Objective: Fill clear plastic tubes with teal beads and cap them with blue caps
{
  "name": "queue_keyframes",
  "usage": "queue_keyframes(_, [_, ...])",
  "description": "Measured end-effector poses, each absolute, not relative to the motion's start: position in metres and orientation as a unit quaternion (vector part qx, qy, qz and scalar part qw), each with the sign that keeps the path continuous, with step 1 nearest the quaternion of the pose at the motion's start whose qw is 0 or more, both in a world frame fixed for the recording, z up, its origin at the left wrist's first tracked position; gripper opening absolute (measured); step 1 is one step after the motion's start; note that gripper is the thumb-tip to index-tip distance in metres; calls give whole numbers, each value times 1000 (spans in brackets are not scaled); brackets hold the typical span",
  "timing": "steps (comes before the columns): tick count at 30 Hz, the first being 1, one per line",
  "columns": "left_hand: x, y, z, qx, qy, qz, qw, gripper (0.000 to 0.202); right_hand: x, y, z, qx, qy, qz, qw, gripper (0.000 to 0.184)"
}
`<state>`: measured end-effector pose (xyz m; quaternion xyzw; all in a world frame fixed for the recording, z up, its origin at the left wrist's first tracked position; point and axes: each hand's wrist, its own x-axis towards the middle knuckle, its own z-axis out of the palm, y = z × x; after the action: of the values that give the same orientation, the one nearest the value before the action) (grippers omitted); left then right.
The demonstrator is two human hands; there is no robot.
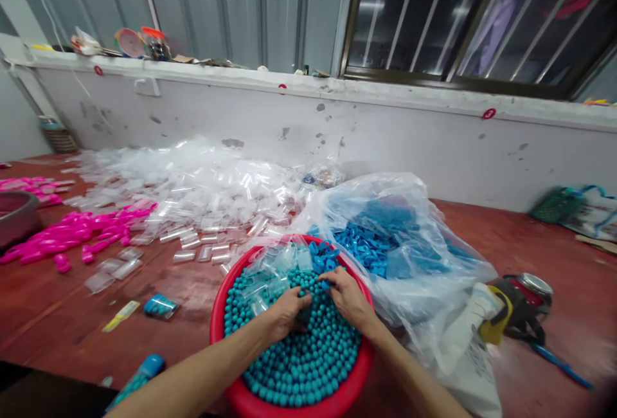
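Observation:
A red basin (226, 315) in front of me is full of small teal balls (308, 360), with several clear little bags (270, 273) and blue pieces (324, 256) at its far side. My left hand (289, 312) rests on the balls, fingers curled round something dark I cannot make out. My right hand (348, 296) is just beside it, fingertips pinched on a small blue piece at the top of the pile. The two hands nearly touch.
A big clear plastic bag (400, 231) of blue pieces lies right of the basin. A heap of clear small bags (193, 186) and pink pieces (72, 235) cover the red table's left. A tape dispenser (520, 305) sits at right, a filled packet (160, 306) at left.

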<state>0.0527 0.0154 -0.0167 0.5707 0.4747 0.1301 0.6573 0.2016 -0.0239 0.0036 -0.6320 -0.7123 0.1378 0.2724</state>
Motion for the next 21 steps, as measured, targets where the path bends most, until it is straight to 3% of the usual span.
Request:
queue_keyframes(4, [40, 12, -11, 540, 439, 152, 702, 24, 210, -32, 2, -611, -746, 177, 197, 41])
queue_keyframes(6, [36, 9, -9, 539, 443, 157, 699, 24, 209, -32, 9, -612, -752, 186, 157, 37])
queue_keyframes(11, [38, 9, -13, 569, 529, 157, 609, 9, 190, -28, 24, -673, -722, 136, 84, 19])
queue_keyframes(13, [43, 12, -15, 584, 554, 169, 568, 9, 181, -27, 22, -697, -705, 112, 71, 21])
queue_keyframes(16, [55, 18, -17, 589, 562, 180, 552, 18, 175, -25, 14, -709, -693, 112, 66, 31])
queue_keyframes(18, [62, 22, -16, 577, 554, 175, 573, 13, 178, -24, 10, -715, -688, 106, 68, 39])
queue_keyframes(21, [63, 24, -12, 546, 519, 161, 638, 9, 188, -23, 7, -710, -669, 163, 152, 46])
